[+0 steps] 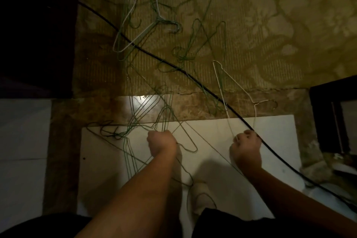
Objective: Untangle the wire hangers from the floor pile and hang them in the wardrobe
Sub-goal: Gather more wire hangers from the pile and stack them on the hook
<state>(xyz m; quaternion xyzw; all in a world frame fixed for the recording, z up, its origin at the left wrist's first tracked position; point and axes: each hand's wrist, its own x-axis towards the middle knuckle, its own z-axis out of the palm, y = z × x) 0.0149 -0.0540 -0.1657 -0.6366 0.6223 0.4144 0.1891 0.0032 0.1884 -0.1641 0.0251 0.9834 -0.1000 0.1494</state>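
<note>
left hand (161, 142) – fist gripping tangled green wire hangers (146, 114) | right hand (246, 148) – clenched on thin white wire hanger (234, 85) | black cable (154, 57) crossing patterned floor

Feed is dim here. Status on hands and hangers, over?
Left hand grips green hangers. Right hand grips white hanger. More hangers tangled on carpet. Black cable crosses the pile.

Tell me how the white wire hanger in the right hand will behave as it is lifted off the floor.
The white wire hanger looks thin, so probably light and a bit springy. It crosses the black cable and lies beside green hangers, so it may snag. The right hand grips one thin wire, so it could swing.
</note>
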